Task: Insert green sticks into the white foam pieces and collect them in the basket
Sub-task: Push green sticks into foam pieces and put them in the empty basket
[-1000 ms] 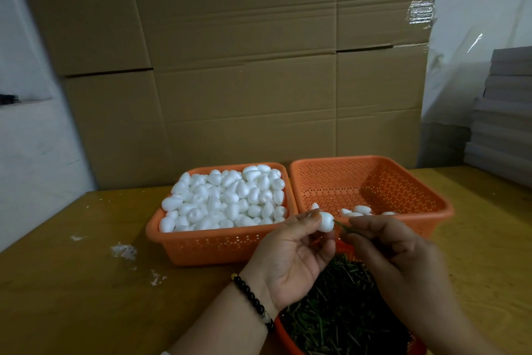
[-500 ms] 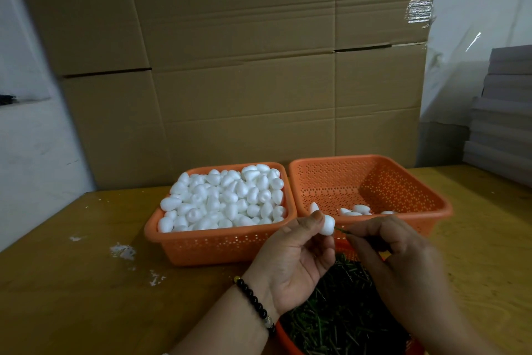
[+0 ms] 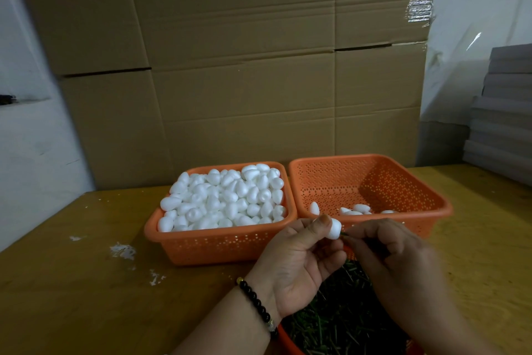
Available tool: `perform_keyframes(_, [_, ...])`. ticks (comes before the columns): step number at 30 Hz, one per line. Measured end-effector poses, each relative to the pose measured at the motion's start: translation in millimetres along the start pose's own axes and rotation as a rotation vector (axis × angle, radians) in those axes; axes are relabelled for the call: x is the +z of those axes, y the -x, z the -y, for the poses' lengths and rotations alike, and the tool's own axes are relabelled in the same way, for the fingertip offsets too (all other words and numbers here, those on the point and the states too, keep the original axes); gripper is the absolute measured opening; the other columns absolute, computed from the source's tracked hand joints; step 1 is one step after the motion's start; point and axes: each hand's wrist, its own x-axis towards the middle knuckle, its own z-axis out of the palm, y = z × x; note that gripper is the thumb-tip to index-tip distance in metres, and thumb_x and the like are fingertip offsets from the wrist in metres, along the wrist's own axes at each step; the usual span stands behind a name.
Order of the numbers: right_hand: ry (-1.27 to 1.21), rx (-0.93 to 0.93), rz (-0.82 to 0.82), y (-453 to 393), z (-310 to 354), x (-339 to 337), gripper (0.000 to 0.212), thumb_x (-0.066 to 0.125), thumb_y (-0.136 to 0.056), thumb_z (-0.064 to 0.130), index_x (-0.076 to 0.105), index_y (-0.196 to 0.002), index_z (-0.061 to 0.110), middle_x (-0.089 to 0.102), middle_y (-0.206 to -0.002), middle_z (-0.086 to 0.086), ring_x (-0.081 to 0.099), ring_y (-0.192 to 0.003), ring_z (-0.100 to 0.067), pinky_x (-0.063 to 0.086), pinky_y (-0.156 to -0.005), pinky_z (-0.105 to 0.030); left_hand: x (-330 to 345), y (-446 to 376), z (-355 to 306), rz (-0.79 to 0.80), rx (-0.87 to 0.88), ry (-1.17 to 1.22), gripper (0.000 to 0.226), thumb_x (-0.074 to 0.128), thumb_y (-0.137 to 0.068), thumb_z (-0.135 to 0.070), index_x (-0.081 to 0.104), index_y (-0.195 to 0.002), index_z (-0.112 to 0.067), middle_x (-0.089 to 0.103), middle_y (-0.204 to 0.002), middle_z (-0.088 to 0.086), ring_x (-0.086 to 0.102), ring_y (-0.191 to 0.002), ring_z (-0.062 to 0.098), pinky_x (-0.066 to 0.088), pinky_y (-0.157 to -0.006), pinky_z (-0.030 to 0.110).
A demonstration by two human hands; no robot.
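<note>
The fingers (image 3: pixel 322 223) of the left hand (image 3: pixel 299 262) are curled round a white foam piece (image 3: pixel 334 228), the thumb pressed on its top and the other fingers tucked beneath it, palm turned up toward the camera. The right hand (image 3: pixel 394 256) pinches a green stick (image 3: pixel 344 235) between thumb and forefinger, and the stick's tip meets the lower right side of the foam piece; most of the stick is hidden inside the grip. A black bead bracelet (image 3: pixel 256 304) circles the left wrist. Directly under both hands sits an orange container of green sticks (image 3: pixel 345 323), a dark loose heap, with only part of its rim showing at the bottom edge. Just beyond the hands, the right basket (image 3: pixel 426 196) holds a few foam pieces (image 3: pixel 357 209) lying along its near side; whether sticks are in them cannot be told. Touching its left side, the left basket (image 3: pixel 218 248) is heaped with plain white foam pieces (image 3: pixel 227 199). Both baskets are orange and perforated, and stand on a yellowish wooden surface (image 3: pixel 72 297). White foam crumbs (image 3: pixel 123 251) lie scattered on the surface left of the baskets. Behind the baskets rise stacked cardboard boxes (image 3: pixel 244 66), and at the far right a stack of grey sheets (image 3: pixel 506 112) rests beside clear plastic wrapping.
</note>
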Motion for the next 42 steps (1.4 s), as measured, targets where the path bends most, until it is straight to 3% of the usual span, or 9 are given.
perform_keyframes(12, [-0.03, 0.04, 0.047, -1, 2, -1, 0.015, 0.077, -0.074, 0.004, 0.072, -0.082, 0.015, 0.071, -0.084, 0.01, 0.065, -0.08, -0.003, 0.05, -0.07, -0.022, -1, 0, 1, 0.006, 0.021, -0.001, 0.027, 0.075, -0.068, -0.015, 0.062, -0.089, -0.005, 0.068, -0.075, 0.008, 0.065, -0.064, 0.013, 0.057, -0.056, 0.025])
perform_keyframes(18, [-0.062, 0.068, 0.052, 0, 0, 1, 0.019, 0.077, -0.074, 0.003, 0.073, -0.086, 0.017, 0.072, -0.086, 0.007, 0.065, -0.081, -0.007, 0.05, -0.072, -0.021, -1, 0, 1, 0.005, 0.025, -0.006, 0.027, 0.074, -0.07, -0.015, 0.062, -0.091, -0.005, 0.067, -0.075, 0.008, 0.065, -0.064, 0.013, 0.057, -0.057, 0.025])
perform_keyframes(29, [-0.086, 0.077, 0.075, -1, 6, -3, 0.03, 0.078, -0.072, 0.001, 0.067, -0.093, 0.021, 0.069, -0.078, 0.014, 0.065, -0.073, 0.001, 0.05, -0.064, -0.02, -4, -1, -1, 0.035, 0.019, -0.004, 0.023, 0.072, -0.072, -0.01, 0.063, -0.093, -0.005, 0.067, -0.077, 0.009, 0.066, -0.066, 0.014, 0.057, -0.057, 0.025])
perform_keyframes(37, [-0.213, 0.167, 0.058, 2, 8, -3, 0.053, 0.076, -0.073, 0.002, 0.055, -0.108, 0.036, 0.069, -0.087, 0.009, 0.068, -0.081, 0.001, 0.055, -0.073, -0.024, -9, 0, -4, 0.112, 0.011, 0.045, 0.017, 0.072, -0.075, -0.008, 0.075, -0.091, -0.007, 0.07, -0.086, 0.013, 0.068, -0.073, 0.018, 0.057, -0.062, 0.028])
perform_keyframes(42, [-0.201, 0.162, 0.065, 2, 8, -3, 0.057, 0.076, -0.073, 0.001, 0.053, -0.11, 0.036, 0.068, -0.089, 0.01, 0.068, -0.085, -0.003, 0.055, -0.077, -0.03, -10, 0, -4, 0.116, -0.004, 0.027, 0.03, 0.068, -0.08, -0.009, 0.068, -0.109, -0.012, 0.068, -0.09, 0.009, 0.066, -0.072, 0.017, 0.056, -0.062, 0.028])
